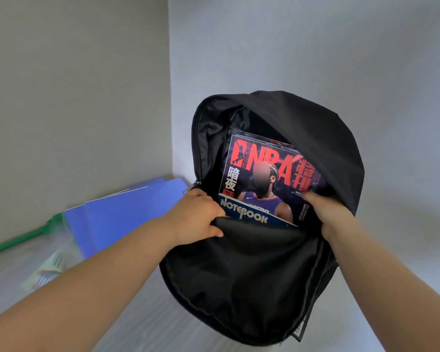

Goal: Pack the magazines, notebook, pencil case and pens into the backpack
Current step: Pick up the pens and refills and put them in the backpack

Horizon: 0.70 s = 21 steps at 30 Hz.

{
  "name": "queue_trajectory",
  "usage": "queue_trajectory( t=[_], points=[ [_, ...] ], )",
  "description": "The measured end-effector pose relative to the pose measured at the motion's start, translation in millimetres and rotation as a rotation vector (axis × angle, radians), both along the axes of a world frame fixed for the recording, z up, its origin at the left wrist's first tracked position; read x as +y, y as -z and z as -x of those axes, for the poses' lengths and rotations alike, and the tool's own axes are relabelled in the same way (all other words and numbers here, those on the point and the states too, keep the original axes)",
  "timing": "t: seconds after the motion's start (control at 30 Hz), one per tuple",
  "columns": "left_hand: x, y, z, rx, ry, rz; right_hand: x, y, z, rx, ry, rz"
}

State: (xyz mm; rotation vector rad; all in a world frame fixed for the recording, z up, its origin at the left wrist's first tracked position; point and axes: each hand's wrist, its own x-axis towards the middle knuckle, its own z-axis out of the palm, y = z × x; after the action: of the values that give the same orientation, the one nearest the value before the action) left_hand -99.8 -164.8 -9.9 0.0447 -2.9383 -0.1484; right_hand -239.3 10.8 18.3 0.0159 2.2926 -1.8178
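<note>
A black backpack [302,128] stands open on the table against the wall. Inside it stand magazines [264,171], the front one with a red NBA title, and a blue notebook [249,217] in front of them. My left hand [196,214] grips the front flap of the backpack's opening at the left, next to the notebook's corner. My right hand [328,212] reaches into the opening at the right; its fingers close on the right edge of the magazines, and the fingertips are partly hidden by the backpack.
To the left on the table lie blue folders [117,214], a green strip [23,237] and a blurred clear pouch with colourful contents [46,270]. Walls meet in a corner right behind the backpack.
</note>
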Motion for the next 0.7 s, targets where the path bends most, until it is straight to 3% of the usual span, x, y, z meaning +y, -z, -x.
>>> queue_trajectory(
  t=[0.13, 0.33, 0.53, 0.7],
  points=[
    [0.1, 3.0, -4.1, 0.035, 0.024, 0.009, -9.0, 4.9, 11.9, -0.041, 0.02, 0.019],
    [-2.5, 6.9, -4.5, 0.068, 0.034, 0.024, -11.9, 13.2, 15.0, 0.092, -0.067, -0.067],
    [-5.8, 6.3, 3.6, 0.079, 0.019, -0.003, -10.1, 17.0, 10.7, 0.2, -0.2, -0.028],
    [-6.4, 6.4, 1.4, 0.1, 0.033, -0.011, -8.8, 21.7, 10.0, 0.046, -0.289, 0.001]
  ],
)
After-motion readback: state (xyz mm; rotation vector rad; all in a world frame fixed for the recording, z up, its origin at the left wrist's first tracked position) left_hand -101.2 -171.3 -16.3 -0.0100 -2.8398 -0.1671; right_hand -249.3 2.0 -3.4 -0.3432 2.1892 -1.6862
